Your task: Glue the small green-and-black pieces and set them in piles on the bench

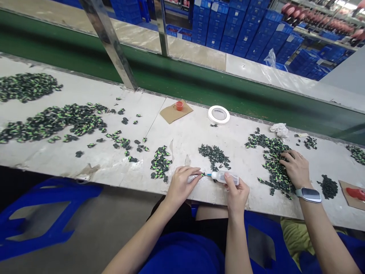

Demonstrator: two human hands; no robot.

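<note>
Between the fingertips of my left hand [182,184] is a small black-and-green part [203,174], held just above the table's front edge. My right hand [237,194] grips a clear squeeze bottle [225,177] lying nearly level, its thin blue nozzle tip [209,174] pointing left at the part. Whether the tip touches the part I cannot tell. Bubble wrap [196,179] lies under my left fingers. Just beyond my hands is a pile of small dark pieces [214,155]. Left of them sits a small heap of black-and-green parts [160,163].
Larger heaps of parts [57,120] spread leftward. A red cup [179,105] on cardboard [171,113] and a white tape roll [218,115] stand behind. At right, a co-worker's hand [296,169] reaches into another heap [275,163]. A metal post [114,49] rises at the back edge.
</note>
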